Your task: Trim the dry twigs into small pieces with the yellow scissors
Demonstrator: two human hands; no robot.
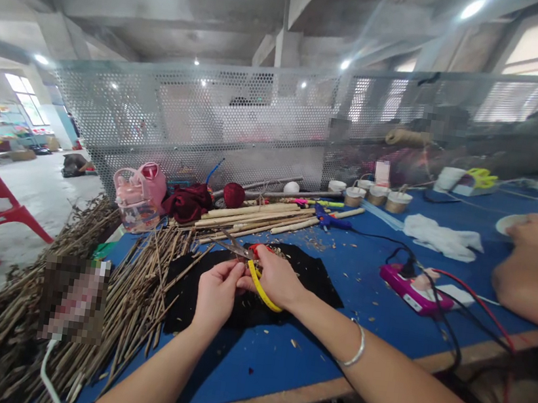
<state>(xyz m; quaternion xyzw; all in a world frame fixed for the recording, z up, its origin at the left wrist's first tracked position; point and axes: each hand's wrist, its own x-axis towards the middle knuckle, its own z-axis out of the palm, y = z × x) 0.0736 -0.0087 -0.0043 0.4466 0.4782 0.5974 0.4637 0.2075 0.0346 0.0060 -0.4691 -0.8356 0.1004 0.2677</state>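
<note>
My right hand (278, 279) is closed around a pair of scissors (238, 247) with red and yellow handles, its blades pointing to the upper left. Close beside it, my left hand (217, 290) pinches its fingertips together just below the blades. What lies between those fingertips is too small to make out. Both hands are over a black cloth (321, 278) strewn with small plant scraps. Many thin dry stalks (137, 296) lie in a heap left of my left hand, some reaching onto the cloth.
Pale sticks (247, 214) lie behind the cloth near a blue glue gun (329, 219). A purple power strip (411, 289) with cables sits right. Pink bottle (144, 188), dark red yarn ball (233, 195) and several cups (377, 196) stand behind. A co-worker's arm (531, 276) rests right.
</note>
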